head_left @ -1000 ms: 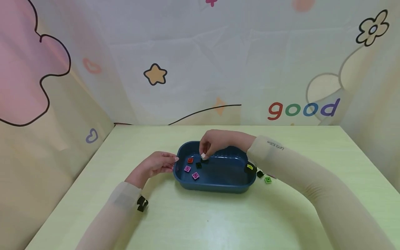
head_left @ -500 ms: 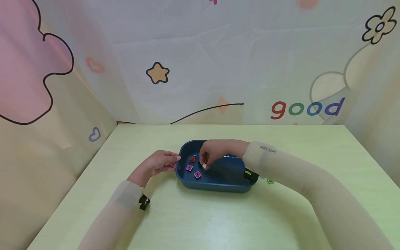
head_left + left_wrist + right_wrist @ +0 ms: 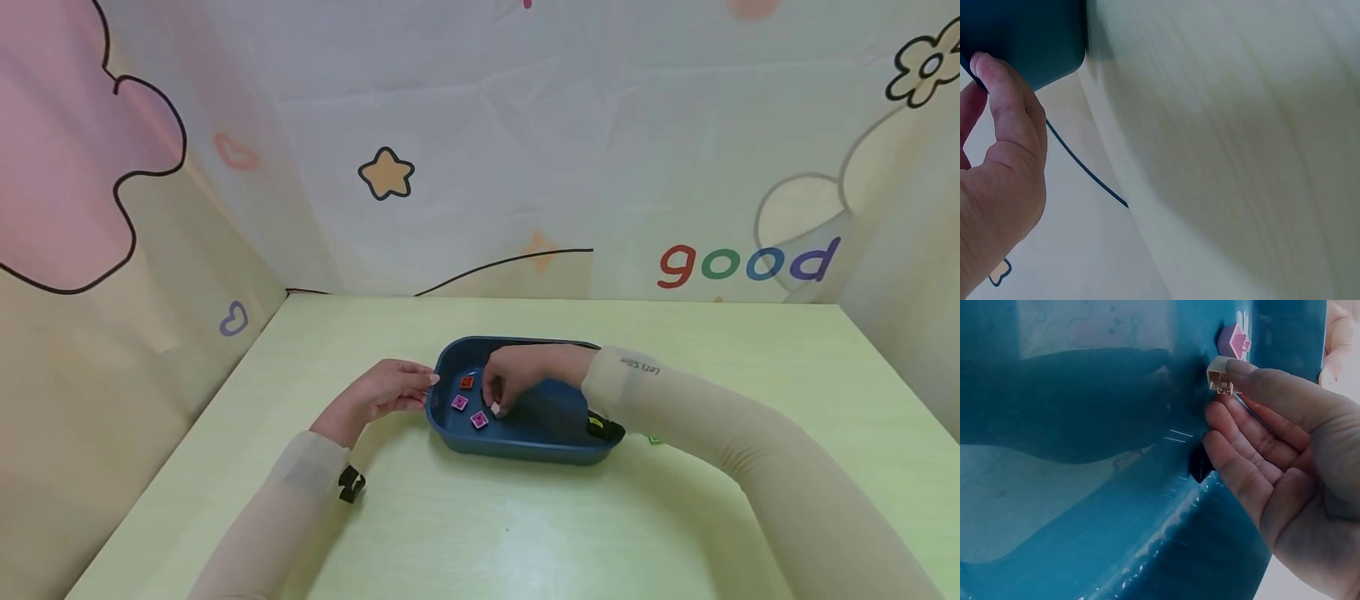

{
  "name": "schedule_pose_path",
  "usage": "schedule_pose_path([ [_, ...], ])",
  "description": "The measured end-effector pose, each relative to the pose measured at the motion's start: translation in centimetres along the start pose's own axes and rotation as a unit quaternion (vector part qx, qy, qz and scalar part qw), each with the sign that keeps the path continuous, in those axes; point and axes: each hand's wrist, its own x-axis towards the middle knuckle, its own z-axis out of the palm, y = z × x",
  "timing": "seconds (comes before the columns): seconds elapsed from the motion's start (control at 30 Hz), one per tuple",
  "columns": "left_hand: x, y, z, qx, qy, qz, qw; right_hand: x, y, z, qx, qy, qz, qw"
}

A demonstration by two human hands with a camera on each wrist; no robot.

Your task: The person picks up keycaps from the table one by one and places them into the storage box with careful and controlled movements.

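Note:
My right hand (image 3: 516, 373) reaches down into a dark blue oblong plastic tub (image 3: 517, 451). Between its thumb and fingertips it pinches a small white keycap (image 3: 1220, 375), whose hollow underside shows in the right wrist view. Low over the tub's floor, this keycap is close to a pink one (image 3: 479, 419). A second pink keycap (image 3: 460, 402) and a red keycap (image 3: 467, 382) lie farther left inside. Under my right fingers sits a black piece (image 3: 1200, 464), partly hidden. At the tub's left end, my left hand (image 3: 392, 388) pinches the rim (image 3: 982, 82) between thumb and fingers.
The tub stands on a pale green table (image 3: 487, 533). Just right of it a green keycap (image 3: 656, 440) peeks out from behind my right sleeve (image 3: 667, 408). A printed curtain (image 3: 480, 167) hangs behind the table and along both sides.
My right hand has moved down and toward the tub's front with the white keycap, close to the pink one. The left hand stays at the rim. The view has shifted slightly.

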Motion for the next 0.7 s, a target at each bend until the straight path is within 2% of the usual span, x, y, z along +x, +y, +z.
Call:
schedule_pose_path([
  [0.4,-0.13,-0.07,-0.13,-0.001,-0.002,0.005,1.0000,0.31,0.06,0.24,-0.015,-0.007,0.002,1.000],
  [0.7,-0.23,0.00,-0.01,-0.001,0.006,-0.004,1.0000,-0.25,0.39,-0.46,0.016,0.015,0.025,0.999],
])
